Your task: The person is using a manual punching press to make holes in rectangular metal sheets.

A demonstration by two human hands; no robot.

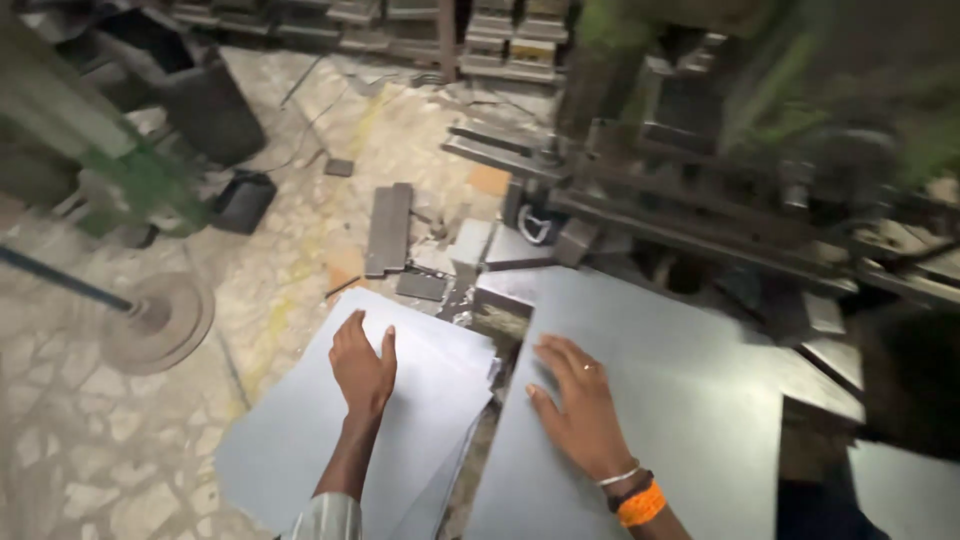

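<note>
Both palms lie flat and unclenched: the left hand [362, 368] on the stack of grey sheets [300, 440] at lower centre, the right hand [578, 405] on the larger metal sheet [680, 400] beside it. Sliding one sheet cleanly, I'd judge, needs fingers kept off the sharp edges.

Floor [60, 440]: pale stone chips, cracked, dusty; a faint yellow line runs near to far through the middle.
Near centre: stack of grey metal sheets [290, 440], edges fanned, lying flat on the floor.
Right of stack: one larger grey sheet [680, 400], flat; what bears it cannot be told.
Far of stack: dark flat plate [388, 228], small grey blocks [470, 242] just beside it.
Left: round metal disc [160, 320] on a rod, resting on the floor.
Far left: black tray [243, 200], dark drum [210, 110] behind it.
</note>
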